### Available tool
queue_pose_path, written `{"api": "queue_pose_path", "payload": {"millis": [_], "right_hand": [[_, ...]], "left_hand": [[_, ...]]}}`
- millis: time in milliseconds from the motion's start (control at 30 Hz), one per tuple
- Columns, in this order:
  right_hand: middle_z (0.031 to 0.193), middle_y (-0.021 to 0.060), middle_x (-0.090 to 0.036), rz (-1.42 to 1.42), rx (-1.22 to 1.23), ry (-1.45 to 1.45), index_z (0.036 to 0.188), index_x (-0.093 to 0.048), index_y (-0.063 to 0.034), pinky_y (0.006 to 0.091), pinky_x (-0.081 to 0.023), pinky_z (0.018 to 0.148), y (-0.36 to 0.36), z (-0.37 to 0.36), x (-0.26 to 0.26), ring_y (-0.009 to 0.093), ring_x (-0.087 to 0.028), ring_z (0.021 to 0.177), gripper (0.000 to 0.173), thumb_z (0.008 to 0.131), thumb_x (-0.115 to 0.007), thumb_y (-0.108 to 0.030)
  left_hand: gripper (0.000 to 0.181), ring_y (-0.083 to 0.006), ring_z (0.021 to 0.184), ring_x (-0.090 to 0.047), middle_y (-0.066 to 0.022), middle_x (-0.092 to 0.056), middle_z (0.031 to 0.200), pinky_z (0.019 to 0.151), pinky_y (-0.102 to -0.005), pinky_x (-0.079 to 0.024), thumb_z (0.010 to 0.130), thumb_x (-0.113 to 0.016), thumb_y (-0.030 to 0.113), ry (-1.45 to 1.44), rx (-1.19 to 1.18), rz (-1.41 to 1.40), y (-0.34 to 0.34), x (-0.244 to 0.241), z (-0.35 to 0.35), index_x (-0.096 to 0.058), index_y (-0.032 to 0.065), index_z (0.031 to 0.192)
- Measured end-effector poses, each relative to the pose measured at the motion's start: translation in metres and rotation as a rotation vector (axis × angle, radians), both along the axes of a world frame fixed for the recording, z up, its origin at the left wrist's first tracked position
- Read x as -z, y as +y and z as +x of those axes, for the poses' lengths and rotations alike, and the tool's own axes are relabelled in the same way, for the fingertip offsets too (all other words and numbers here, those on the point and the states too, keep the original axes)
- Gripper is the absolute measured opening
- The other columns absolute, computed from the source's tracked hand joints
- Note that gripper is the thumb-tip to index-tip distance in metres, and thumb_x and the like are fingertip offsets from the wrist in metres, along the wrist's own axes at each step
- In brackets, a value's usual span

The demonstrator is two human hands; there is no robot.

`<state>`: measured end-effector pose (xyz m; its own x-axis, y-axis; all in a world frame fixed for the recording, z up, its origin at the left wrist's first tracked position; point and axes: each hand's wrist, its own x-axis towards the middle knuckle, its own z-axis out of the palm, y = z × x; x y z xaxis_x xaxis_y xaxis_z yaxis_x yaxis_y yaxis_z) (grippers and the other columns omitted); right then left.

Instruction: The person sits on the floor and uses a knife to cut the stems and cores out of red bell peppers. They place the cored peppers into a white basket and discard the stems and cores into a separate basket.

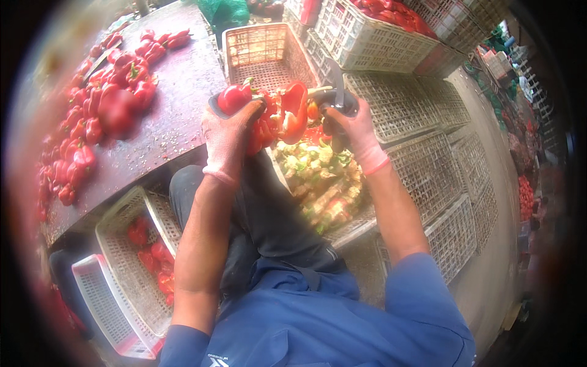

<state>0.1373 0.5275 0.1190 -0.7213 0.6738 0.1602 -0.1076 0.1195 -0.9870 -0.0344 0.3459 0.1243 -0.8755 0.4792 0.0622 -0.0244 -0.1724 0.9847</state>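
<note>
My left hand (pixel 224 135), in a pink-and-black work glove, grips red bell peppers. A whole pepper (pixel 233 99) with a green stem sits at its thumb side. Beside it is a cut-open red pepper (pixel 293 110) with its pale inner walls showing. In the same kind of glove, my right hand (pixel 352 124) holds a knife (pixel 338 82) with its blade pointing up. A pale stem (pixel 320 90) shows between this hand and the cut pepper. Below both hands, a crate holds a heap of pepper cores (pixel 321 179), with some red bits near its top.
Red peppers (pixel 91 119) are piled on the table (pixel 183 105) at left. An orange-brown crate (pixel 257 43) stands ahead. Stacked crates (pixel 390 50), one filled with red peppers, line the right. A crate (pixel 126 261) with red pieces is at lower left, next to a pink-and-white basket (pixel 110 307).
</note>
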Motion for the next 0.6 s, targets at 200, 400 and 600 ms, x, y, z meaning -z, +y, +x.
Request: {"api": "queue_pose_path", "payload": {"millis": [200, 400, 600], "right_hand": [[0.091, 0.0007, -0.073, -0.151, 0.064, -0.007, 0.115, -0.071, -0.0031, 0.0229, -0.053, 0.061, 0.011, 0.04, 0.006, 0.007, -0.066, 0.074, 0.025, 0.091, -0.075, -0.009], [0.102, 0.0012, -0.072, -0.026, -0.087, -0.072, 0.119, -0.067, -0.0031, 0.0256, -0.055, 0.077, -0.01, 0.019, -0.005, 0.008, -0.065, 0.088, 0.051, 0.075, -0.09, -0.016], [0.101, 0.0059, -0.074, 0.065, -0.303, -0.034, 0.119, -0.067, 0.0002, 0.0297, -0.056, 0.083, -0.077, -0.045, -0.041, 0.011, -0.067, 0.091, 0.052, 0.078, -0.089, -0.021]], "left_hand": [[0.059, -0.0194, 0.093, -0.068, -0.0127, -0.07, 0.103, 0.083, -0.0336, -0.056, 0.071, -0.088, 0.017, 0.117, 0.048, -0.116, 0.034, -0.003, 0.024, -0.06, -0.002, 0.118], [0.072, -0.021, 0.099, -0.067, -0.0133, -0.068, 0.111, 0.089, -0.0351, -0.056, 0.069, -0.09, 0.018, 0.1, 0.109, 0.009, 0.019, 0.013, 0.021, -0.057, -0.0014, 0.13], [0.064, -0.0202, 0.102, -0.066, -0.011, -0.065, 0.116, 0.093, -0.0336, -0.055, 0.077, -0.083, 0.005, -0.004, -0.015, 0.343, -0.05, -0.007, -0.005, -0.054, -0.0024, 0.134]]}}
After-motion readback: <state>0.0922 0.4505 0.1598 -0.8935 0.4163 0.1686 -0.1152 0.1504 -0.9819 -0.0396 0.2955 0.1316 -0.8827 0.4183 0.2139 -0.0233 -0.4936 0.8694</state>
